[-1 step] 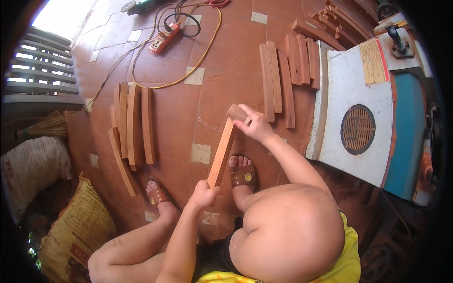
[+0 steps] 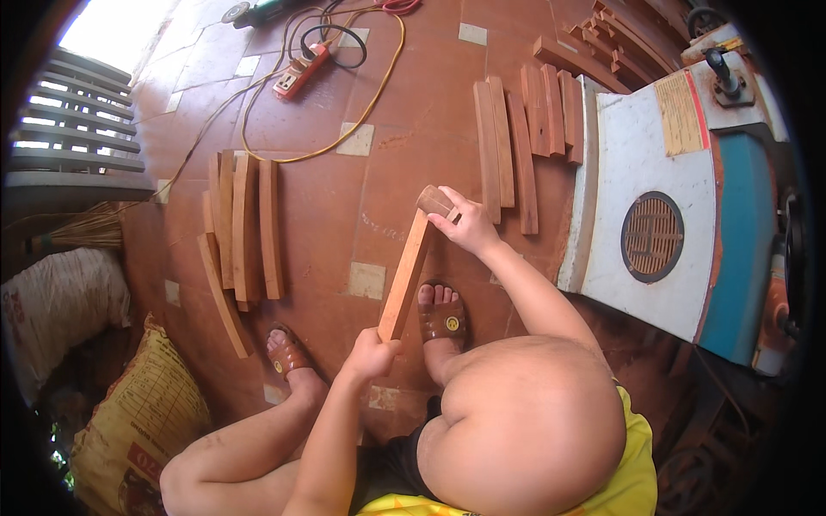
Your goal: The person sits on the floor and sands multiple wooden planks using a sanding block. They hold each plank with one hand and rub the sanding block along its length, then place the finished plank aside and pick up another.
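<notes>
A squared wooden strip (image 2: 403, 284) is tilted in front of me, its far end pointing away. My left hand (image 2: 373, 353) is wrapped round its near end. At the far end, my right hand (image 2: 469, 225) grips a small brown wooden block (image 2: 435, 200) between thumb and fingers. The block touches or nearly touches the strip's tip; the exact contact is unclear. To the left, several similar wooden strips (image 2: 245, 228) lie side by side on the tiled floor. More strips (image 2: 519, 155) rest on the floor at the right.
A teal and white machine (image 2: 619, 172) stands at the right. Further back lie an orange power strip (image 2: 301, 73), a yellow cable (image 2: 379, 99) and a corded power tool (image 2: 249, 12). A yellow sack (image 2: 142, 408), a white sack (image 2: 69, 292) and a broom (image 2: 82, 232) are at the left.
My right hand and the small block have shifted and turned very slightly at the strip's far end. My left hand keeps its place on the strip.
</notes>
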`<action>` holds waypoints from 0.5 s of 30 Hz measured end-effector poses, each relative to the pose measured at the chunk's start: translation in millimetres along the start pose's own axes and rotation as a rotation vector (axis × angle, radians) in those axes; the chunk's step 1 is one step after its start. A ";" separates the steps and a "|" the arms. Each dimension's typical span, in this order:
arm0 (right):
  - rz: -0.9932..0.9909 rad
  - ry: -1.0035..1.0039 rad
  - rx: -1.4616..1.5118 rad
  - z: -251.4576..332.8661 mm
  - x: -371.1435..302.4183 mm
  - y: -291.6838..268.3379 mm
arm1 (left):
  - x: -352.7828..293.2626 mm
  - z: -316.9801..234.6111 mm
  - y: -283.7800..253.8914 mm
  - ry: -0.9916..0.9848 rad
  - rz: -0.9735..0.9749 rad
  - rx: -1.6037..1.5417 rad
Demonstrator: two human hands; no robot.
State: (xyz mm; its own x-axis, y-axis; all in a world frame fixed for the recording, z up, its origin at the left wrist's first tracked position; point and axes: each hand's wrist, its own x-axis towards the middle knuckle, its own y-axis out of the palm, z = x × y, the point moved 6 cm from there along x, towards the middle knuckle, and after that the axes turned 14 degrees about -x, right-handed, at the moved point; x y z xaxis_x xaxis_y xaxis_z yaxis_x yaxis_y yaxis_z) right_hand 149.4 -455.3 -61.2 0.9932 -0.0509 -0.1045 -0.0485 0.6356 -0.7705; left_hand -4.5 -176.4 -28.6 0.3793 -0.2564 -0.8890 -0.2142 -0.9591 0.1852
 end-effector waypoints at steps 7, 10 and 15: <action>0.165 -0.555 0.067 83.2 -88.1 16.8 | -1.1 -5.6 -12.0 -0.113 0.030 -0.068; 0.133 -0.478 -0.079 56.2 -58.1 16.2 | 4.8 5.6 -14.2 -0.163 0.102 -0.185; -0.028 -0.126 -0.006 -2.1 6.9 9.6 | 0.3 -2.6 -12.2 -0.142 0.077 -0.156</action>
State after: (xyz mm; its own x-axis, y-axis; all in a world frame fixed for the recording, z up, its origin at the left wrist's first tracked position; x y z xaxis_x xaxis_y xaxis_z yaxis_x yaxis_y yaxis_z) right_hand 155.6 -451.1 -70.6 0.9996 0.0289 -0.0037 -0.0211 0.6302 -0.7761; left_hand 0.5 -165.0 -30.1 0.2346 -0.3209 -0.9176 -0.0916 -0.9470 0.3078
